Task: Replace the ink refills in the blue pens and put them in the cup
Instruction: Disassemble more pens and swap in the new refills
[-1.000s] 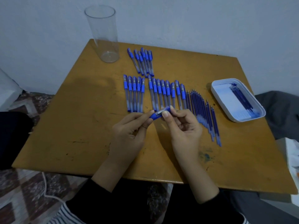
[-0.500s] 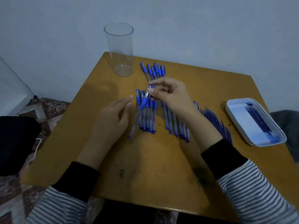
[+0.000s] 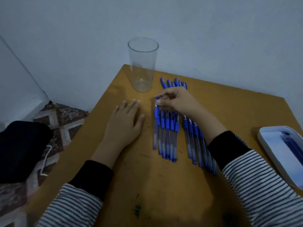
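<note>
Your right hand [image 3: 178, 102] pinches a pen [image 3: 155, 128] by its top, fingers curled; the wrist hides other pens' [image 3: 191, 128] tops. Left hand [image 3: 126, 122] lies flat, fingers spread, beside it. Cup [image 3: 142, 66] stands just beyond your fingertips. Tray [image 3: 268, 145] is cut off, its contents blurry. Scuffed table [image 3: 164, 185], pale wall [image 3: 213, 38].

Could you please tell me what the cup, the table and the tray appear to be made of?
Cup: clear plastic most likely, possibly glass; the wall is see-through with a thin rim and faint glints.
Table: wood or wood-look board, matte ochre-brown, scuffed and ink-marked.
Tray: probably white plastic; smooth, with a rounded rim and a slight sheen.
</note>
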